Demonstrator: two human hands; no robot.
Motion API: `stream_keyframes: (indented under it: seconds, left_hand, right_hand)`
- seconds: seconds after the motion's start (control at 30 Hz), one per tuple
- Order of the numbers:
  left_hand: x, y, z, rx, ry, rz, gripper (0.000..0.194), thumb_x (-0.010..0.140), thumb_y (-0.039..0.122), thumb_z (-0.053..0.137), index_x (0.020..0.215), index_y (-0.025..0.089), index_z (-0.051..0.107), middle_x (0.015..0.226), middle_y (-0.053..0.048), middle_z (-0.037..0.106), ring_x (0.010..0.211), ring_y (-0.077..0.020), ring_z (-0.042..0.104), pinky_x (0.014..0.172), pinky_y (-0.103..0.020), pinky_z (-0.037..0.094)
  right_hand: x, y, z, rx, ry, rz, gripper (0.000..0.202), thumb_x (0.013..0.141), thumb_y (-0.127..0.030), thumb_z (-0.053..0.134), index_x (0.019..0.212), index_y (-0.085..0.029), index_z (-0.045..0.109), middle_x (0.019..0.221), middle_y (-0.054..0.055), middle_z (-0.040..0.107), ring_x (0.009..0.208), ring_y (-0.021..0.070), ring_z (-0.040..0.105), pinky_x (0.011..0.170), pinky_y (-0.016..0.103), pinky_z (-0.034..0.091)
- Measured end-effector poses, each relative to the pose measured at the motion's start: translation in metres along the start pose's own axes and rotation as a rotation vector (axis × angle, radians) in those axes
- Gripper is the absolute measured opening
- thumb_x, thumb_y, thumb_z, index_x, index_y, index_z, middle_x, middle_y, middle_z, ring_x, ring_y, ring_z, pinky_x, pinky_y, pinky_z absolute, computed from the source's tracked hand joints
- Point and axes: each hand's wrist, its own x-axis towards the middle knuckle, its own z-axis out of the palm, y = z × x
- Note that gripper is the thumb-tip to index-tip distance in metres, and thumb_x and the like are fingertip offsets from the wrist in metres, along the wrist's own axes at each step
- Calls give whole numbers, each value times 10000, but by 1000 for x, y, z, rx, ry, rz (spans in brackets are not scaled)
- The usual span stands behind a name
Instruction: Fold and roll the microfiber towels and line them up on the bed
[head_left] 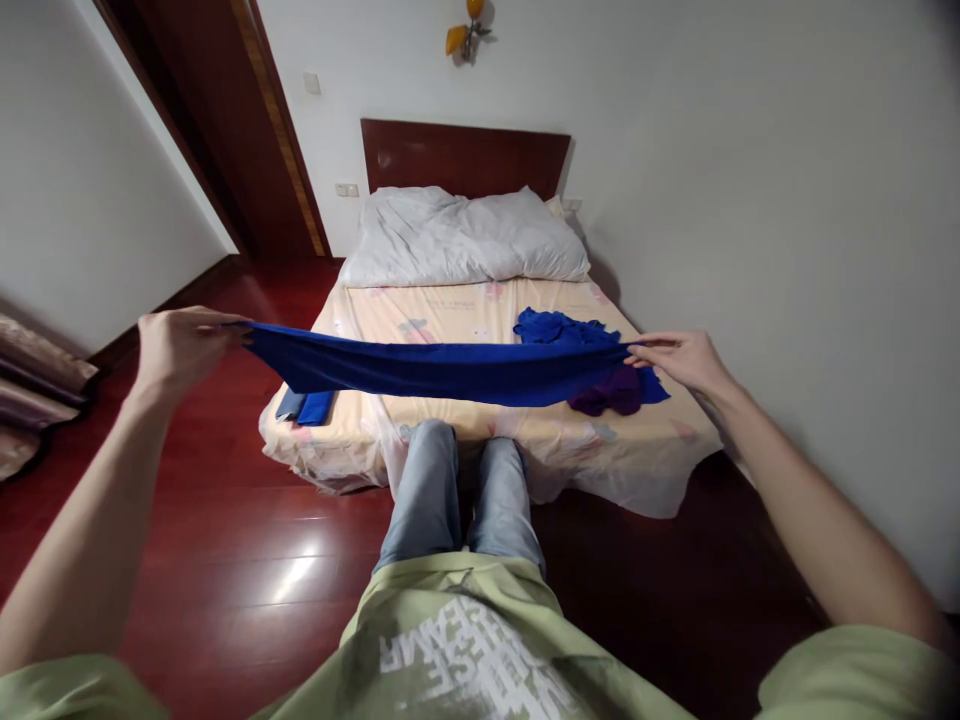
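A long strip of dark blue cloth (pixel 450 372) is stretched across in front of me, above the foot of the bed. My left hand (pixel 184 345) is closed on its left end, pinching the upper corner. At the right end, my right hand (pixel 686 360) pinches the upper edge between thumb and fingers, and a loose corner hangs below. Behind the strip, on the bed, lies a crumpled heap of blue fabric (pixel 559 327). A purple cloth (pixel 611 392) shows partly under its right part. Folded blue cloth (pixel 316 408) lies at the bed's left front corner beside a grey-blue folded piece (pixel 289 404).
The bed (pixel 420 310) has a peach patterned sheet and a white quilt (pixel 465 240) bunched against the dark wooden headboard (pixel 465 155). My legs stand against its front edge. A door (pixel 217 120) is at the left, a curtain (pixel 37 385) at the far left, and a wall (pixel 787 200) at the right.
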Motion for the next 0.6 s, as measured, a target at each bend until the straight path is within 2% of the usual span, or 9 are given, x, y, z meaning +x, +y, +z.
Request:
stream_keyframes:
  seconds: [0.13, 0.2, 0.27, 0.37, 0.43, 0.53, 0.6]
  left_hand:
    - [-6, -13, -29, 72, -138, -225, 325, 750, 448, 730, 980, 243, 833, 728, 96, 739, 814, -140, 693, 886, -291, 597]
    - [-1, -26, -38, 119, -218, -250, 362, 697, 522, 770, 953, 274, 836, 725, 108, 738, 826, -143, 688, 892, -287, 583]
    - [8, -42, -41, 136, -303, -223, 494, 633, 637, 780, 963, 274, 833, 782, 98, 762, 857, -147, 683, 905, -298, 571]
    - [24, -61, -36, 104, -499, -198, 744, 498, 775, 775, 1002, 229, 822, 850, 52, 790, 884, -172, 695, 911, -339, 572]
    - [34, -68, -28, 102, -641, -197, 806, 429, 793, 780, 985, 211, 820, 855, 22, 794, 875, -194, 708, 878, -347, 582]
    - [45, -72, -9, 141, -820, -184, 688, 495, 772, 745, 920, 237, 826, 802, 1, 778, 815, -211, 714, 789, -310, 592]
    - [51, -74, 8, 159, -883, -199, 603, 558, 738, 726, 907, 258, 832, 753, -5, 762, 761, -219, 712, 761, -308, 595]
  right_hand:
    - [-13, 8, -15, -23, -115, 81, 162, 673, -79, 902, 805, -128, 823, 683, 129, 752, 658, 240, 735, 685, 363, 633]
    - [-15, 6, -20, -37, -115, 104, 198, 631, -86, 930, 794, -133, 827, 683, 135, 753, 649, 243, 733, 667, 364, 639]
    - [-12, 2, -22, -71, -112, 131, 193, 628, -61, 923, 779, -132, 825, 675, 142, 753, 621, 235, 729, 658, 356, 643]
    - [0, -2, -21, -113, -158, 147, 186, 645, -37, 900, 788, -130, 825, 679, 148, 761, 598, 227, 734, 641, 328, 648]
    - [10, -2, -17, -130, -208, 147, 196, 643, -61, 907, 807, -134, 828, 682, 142, 764, 587, 223, 737, 618, 307, 649]
    - [27, 4, -5, -149, -321, 161, 204, 683, -129, 904, 872, -135, 827, 680, 122, 765, 584, 214, 743, 600, 273, 651]
    - [41, 9, 9, -157, -371, 175, 192, 723, -137, 882, 903, -132, 816, 673, 115, 763, 593, 211, 750, 604, 257, 650]
